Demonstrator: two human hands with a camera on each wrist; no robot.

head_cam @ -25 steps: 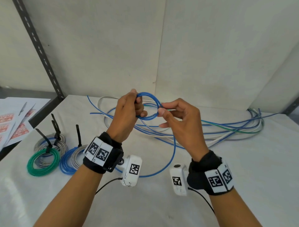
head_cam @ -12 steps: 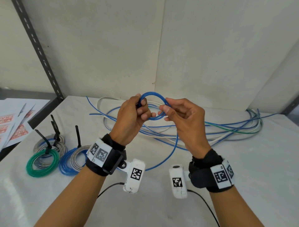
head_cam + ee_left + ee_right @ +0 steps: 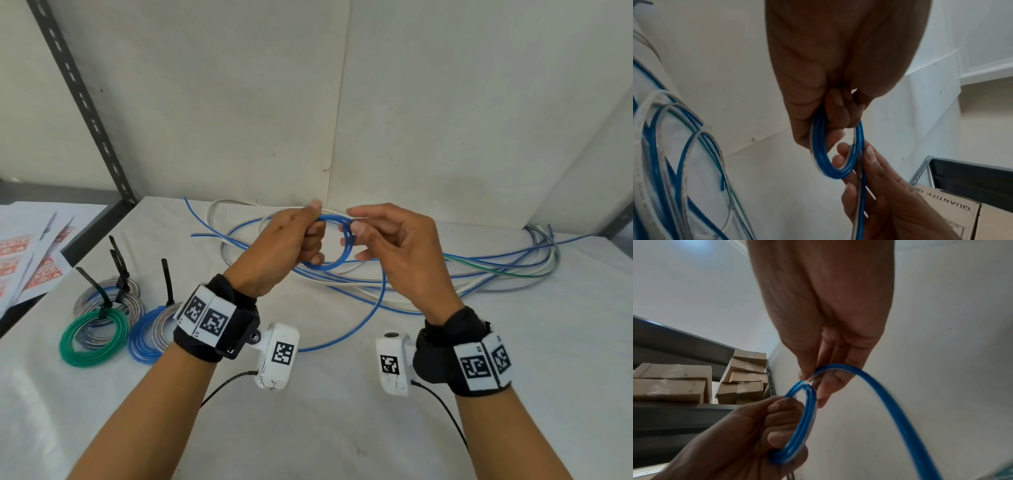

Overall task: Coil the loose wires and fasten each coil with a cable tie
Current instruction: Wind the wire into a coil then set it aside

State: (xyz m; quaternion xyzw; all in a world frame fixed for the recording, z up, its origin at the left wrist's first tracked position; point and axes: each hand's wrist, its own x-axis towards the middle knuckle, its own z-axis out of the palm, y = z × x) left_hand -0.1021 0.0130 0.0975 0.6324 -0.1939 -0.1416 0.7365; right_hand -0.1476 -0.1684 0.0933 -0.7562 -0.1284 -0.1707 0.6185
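We hold the small blue plastic-coated wire coil (image 3: 330, 245) in the air above the desk's (image 3: 342, 428) middle. Left hand (image 3: 281, 253) fingers curl tight round its left side; right hand (image 3: 397, 253) pinches the wire btwn thumb & fingers at the coil's right. Loose blue, white & green wires (image 3: 479, 270) sprawl twd the far edge; tied coils (image 3: 113, 325) sit nr the left edge.

We face a corner of plain white wall panels (image 3: 239, 102), seam running down the middle, few dark specks on it. Slotted grey metal upright (image 3: 85, 106) stands at left, w/ a dark shelf rail at its foot. White cloth-covered table (image 3: 325, 428) below. Cardboard boxes (image 3: 744, 378) stacked on grey shelving off to one side. Light's soft, even.
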